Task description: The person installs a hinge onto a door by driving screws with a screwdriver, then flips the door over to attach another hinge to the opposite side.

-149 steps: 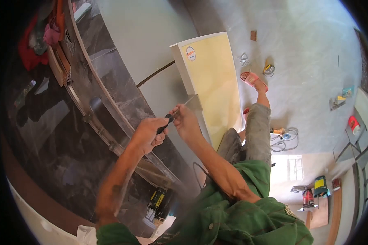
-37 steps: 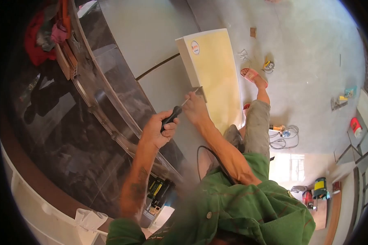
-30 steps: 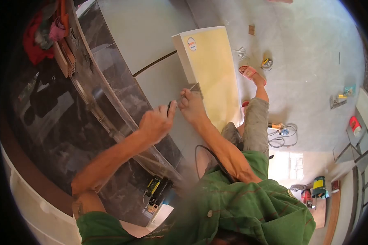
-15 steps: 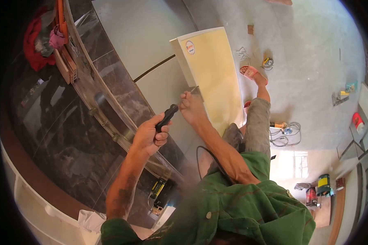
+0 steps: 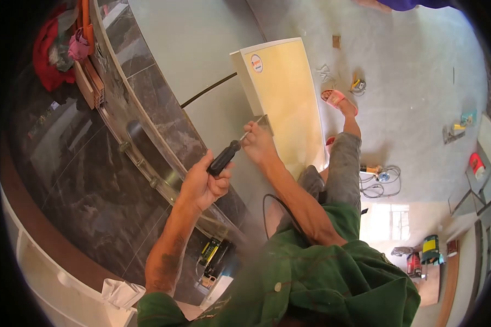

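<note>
A screwdriver (image 5: pixel 223 159) is held by its black handle in the left hand (image 5: pixel 204 182), palm turned up, fingers wrapped round it and thumb laid along it. Its thin shaft runs past the curled fingertips of the right hand (image 5: pixel 261 146); whether the shaft is pinched there or merely steadied cannot be told. Its tip ends at a small metal piece (image 5: pixel 269 127) on the near-left edge of a pale yellow panel (image 5: pixel 292 92) with white sides and a round sticker. Judging by this pose, the shaft is best kept straight in line with the handle, pressure kept even, and the fingertips kept clear of the tip. The contact point is partly hidden by the right hand, and a black cable (image 5: pixel 265 215) loops beside the right forearm. On the grey floor (image 5: pixel 414 120) beyond, a sandalled foot (image 5: pixel 333 99) is planted beside the panel, with a tape measure (image 5: pixel 359 85) near it and a corded orange tool (image 5: pixel 372 169) lower down.
</note>
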The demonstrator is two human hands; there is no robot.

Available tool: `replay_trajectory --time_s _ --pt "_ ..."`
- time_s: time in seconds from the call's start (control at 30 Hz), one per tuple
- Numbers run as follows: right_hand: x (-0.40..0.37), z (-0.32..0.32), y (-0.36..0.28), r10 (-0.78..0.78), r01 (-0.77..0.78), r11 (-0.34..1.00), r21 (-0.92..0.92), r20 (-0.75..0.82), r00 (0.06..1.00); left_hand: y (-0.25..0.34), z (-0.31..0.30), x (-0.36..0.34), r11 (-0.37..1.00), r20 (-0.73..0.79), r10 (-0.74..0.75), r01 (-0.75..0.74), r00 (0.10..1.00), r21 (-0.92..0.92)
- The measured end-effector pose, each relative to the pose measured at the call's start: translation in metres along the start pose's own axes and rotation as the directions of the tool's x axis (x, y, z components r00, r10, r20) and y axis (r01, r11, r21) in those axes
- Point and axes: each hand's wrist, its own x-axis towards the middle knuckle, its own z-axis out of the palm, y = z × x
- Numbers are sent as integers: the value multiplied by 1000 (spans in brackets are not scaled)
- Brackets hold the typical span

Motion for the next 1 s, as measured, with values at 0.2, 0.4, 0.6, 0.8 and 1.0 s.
replay_trajectory --time_s 0.2,0.4,0.6,0.8,1.0 --pt "-19 14 -3 -35 24 986 -164 -67 997 -17 3 8 490 88 410 -300 908 818" --pt "-10 14 2 41 -41 995 -96 -5 999 -25 -6 12 35 359 817 -659 452 751" --pt "-14 12 1 40 -39 998 -43 29 999 1 0 8 961 90 -133 150 987 -232" --pt "-16 7 0 39 -39 994 -104 -1 999 -8 -5 20 877 62 183 -192 981 441" --pt "-12 9 -8 42 -44 996 -77 -23 999 -33 0 15 -126 473 757 -608 451 783"
